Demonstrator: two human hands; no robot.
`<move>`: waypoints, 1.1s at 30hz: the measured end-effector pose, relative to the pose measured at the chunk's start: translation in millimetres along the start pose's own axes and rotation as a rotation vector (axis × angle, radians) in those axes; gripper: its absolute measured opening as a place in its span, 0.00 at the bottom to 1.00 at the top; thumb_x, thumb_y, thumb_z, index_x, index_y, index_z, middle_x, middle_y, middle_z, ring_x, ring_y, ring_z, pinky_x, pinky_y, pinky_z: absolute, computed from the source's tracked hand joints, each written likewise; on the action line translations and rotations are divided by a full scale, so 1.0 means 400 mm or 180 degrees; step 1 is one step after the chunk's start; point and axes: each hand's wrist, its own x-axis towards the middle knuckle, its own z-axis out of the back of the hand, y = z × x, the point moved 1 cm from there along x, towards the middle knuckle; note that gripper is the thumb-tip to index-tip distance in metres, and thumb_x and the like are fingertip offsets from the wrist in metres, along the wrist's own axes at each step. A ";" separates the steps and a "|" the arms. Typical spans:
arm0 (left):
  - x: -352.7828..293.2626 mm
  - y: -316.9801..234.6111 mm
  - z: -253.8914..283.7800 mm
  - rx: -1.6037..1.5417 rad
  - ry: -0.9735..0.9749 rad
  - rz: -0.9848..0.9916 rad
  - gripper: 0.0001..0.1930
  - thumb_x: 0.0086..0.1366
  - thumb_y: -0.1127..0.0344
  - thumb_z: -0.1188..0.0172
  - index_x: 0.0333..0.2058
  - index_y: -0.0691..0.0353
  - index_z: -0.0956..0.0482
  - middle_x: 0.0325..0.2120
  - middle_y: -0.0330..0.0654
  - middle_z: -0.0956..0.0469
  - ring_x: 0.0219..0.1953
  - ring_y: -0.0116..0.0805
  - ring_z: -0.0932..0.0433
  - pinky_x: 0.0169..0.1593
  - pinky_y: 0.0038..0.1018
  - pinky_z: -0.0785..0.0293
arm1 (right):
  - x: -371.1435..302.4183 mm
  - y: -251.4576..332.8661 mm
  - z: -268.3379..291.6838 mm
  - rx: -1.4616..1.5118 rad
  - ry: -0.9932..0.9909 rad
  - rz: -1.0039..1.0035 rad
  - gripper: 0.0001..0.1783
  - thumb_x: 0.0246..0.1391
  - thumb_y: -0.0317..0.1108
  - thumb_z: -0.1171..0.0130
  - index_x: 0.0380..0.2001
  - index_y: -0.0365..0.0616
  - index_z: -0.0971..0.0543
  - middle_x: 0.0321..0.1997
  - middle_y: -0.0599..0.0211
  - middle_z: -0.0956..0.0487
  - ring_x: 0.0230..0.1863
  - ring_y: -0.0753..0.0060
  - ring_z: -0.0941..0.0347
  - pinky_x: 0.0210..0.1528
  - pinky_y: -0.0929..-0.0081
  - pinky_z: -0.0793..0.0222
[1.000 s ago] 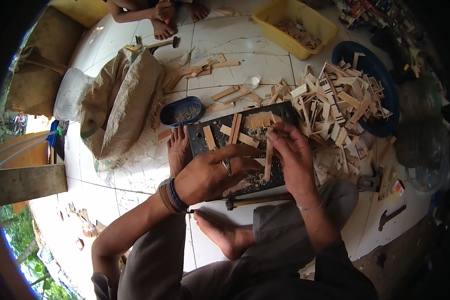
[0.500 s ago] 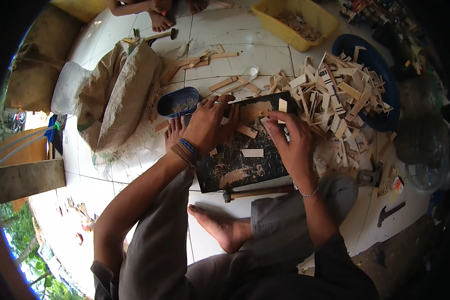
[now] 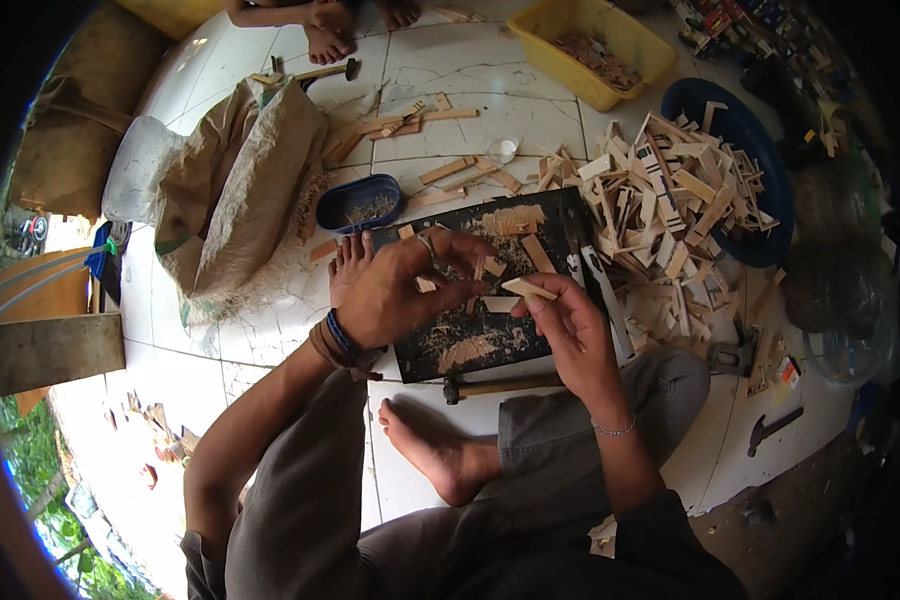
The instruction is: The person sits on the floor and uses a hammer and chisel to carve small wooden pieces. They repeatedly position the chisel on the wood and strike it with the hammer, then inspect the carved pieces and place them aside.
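My left hand (image 3: 400, 290) is over the left side of a scuffed black board (image 3: 560, 215), its fingers pinching a small wood piece (image 3: 492, 266). Close by, my right hand (image 3: 578, 335) grips a pale wooden slat (image 3: 528, 289) between thumb and fingers. Beneath the two hands, another short slat (image 3: 500, 304) lies on the board, and a brown strip (image 3: 538, 254) rests farther up among shavings. A blue oval dish (image 3: 360, 204) holding small, thin bits sits beyond my left hand. Along the board's near edge lies a hammer (image 3: 505, 387).
A heap of wood offcuts (image 3: 675, 200) spills from a blue basin (image 3: 770, 160) at right. A yellow tub (image 3: 610, 95) stands behind. At left slumps a woven sack (image 3: 245, 190). A second hammer (image 3: 775, 430) lies right of my knee. Another person's feet (image 3: 328, 45) show at the top.
Both hands have come down the board toward me. My right hand has carried its slat nearer my left hand, and a whitish strip at the board's right edge is now uncovered.
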 end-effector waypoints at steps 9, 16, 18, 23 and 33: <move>-0.065 -0.010 0.005 0.0033 0.0376 -0.0493 0.19 0.63 0.68 0.28 0.51 0.62 0.19 0.49 0.44 0.17 0.48 0.38 0.16 0.50 0.31 0.20 | -0.056 0.005 -0.054 0.0901 0.0073 -0.0374 0.13 0.72 0.33 0.44 0.54 0.39 0.25 0.34 0.74 0.22 0.36 0.86 0.28 0.41 0.83 0.32; -0.089 0.007 0.009 0.0156 0.0284 -0.0687 0.18 0.62 0.65 0.27 0.49 0.62 0.19 0.42 0.45 0.14 0.43 0.41 0.14 0.46 0.33 0.21 | -0.042 0.023 -0.086 0.0993 0.0003 -0.0376 0.10 0.70 0.31 0.41 0.50 0.40 0.25 0.34 0.74 0.23 0.34 0.85 0.28 0.40 0.83 0.31; -0.089 0.019 0.002 -0.0019 0.0304 -0.0595 0.18 0.62 0.65 0.27 0.49 0.62 0.19 0.39 0.45 0.14 0.42 0.42 0.14 0.45 0.34 0.21 | -0.035 0.025 -0.096 0.0864 0.0004 -0.0442 0.09 0.70 0.31 0.40 0.49 0.40 0.24 0.34 0.75 0.23 0.33 0.86 0.29 0.39 0.84 0.31; -0.103 0.047 -0.016 -0.0525 0.0249 -0.0444 0.17 0.62 0.63 0.27 0.47 0.62 0.19 0.39 0.46 0.14 0.42 0.46 0.14 0.46 0.37 0.21 | -0.032 0.026 -0.114 0.0680 -0.0188 -0.0553 0.08 0.68 0.31 0.39 0.46 0.40 0.23 0.32 0.77 0.27 0.31 0.86 0.33 0.36 0.84 0.37; -0.122 0.050 -0.012 -0.0351 0.0232 -0.0762 0.14 0.65 0.63 0.31 0.45 0.62 0.19 0.39 0.48 0.14 0.44 0.48 0.15 0.48 0.39 0.20 | -0.057 0.042 -0.125 0.0327 -0.0281 -0.0521 0.09 0.66 0.28 0.38 0.48 0.41 0.24 0.33 0.76 0.24 0.31 0.86 0.35 0.36 0.84 0.38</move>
